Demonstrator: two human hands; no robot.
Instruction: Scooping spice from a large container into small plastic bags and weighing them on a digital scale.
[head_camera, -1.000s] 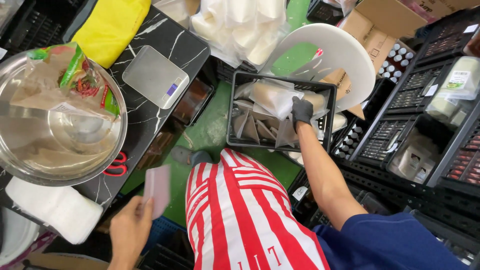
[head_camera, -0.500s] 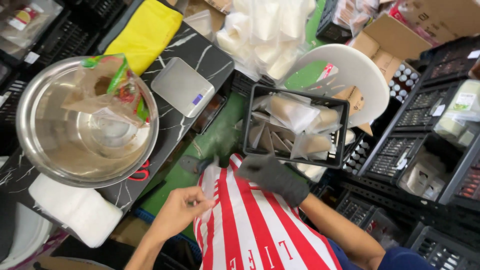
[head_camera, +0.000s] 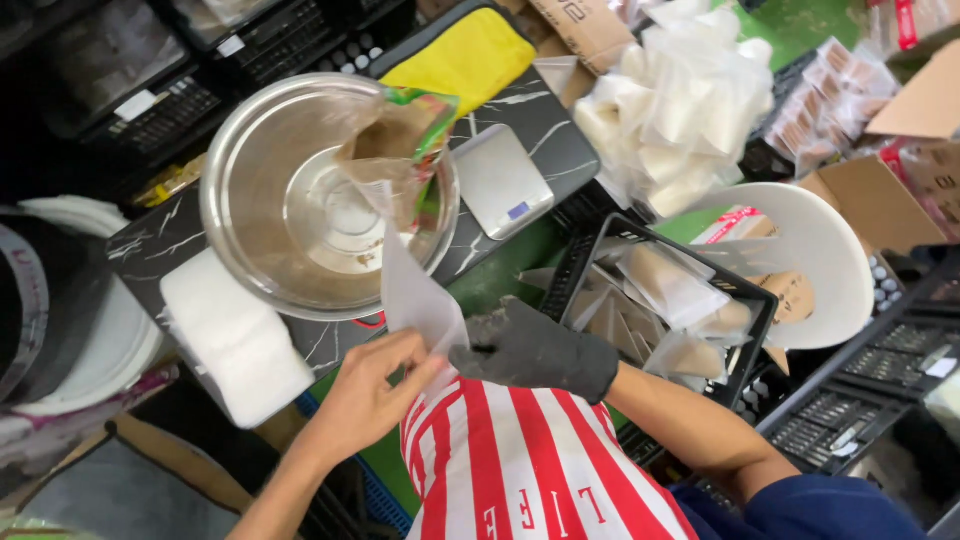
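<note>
— Starting with the biggest thing: what carries it all?
— A dark marble-patterned counter (head_camera: 170, 240), with a wide steel bowl (head_camera: 270, 210) on it. An opened bag with a green edge (head_camera: 395, 150) leans inside the bowl.
— And beside the bowl?
— A folded white cloth (head_camera: 235, 345) lies at the counter's near end, and a small silver scale (head_camera: 500, 180) sits just past the bowl's far rim. To the right, a black crate (head_camera: 745, 345) holds small filled packets.
— Where is the empty pouch?
— The small white pouch (head_camera: 415, 295) stands upright in front of the bowl, above the person's red-and-white striped lap.
— And the hands?
— The bare left hand (head_camera: 370, 390) pinches the pouch's lower edge between thumb and fingers. The right hand (head_camera: 530, 350), in a dark glove, is closed on the same lower corner from the other side, touching the left fingers.
</note>
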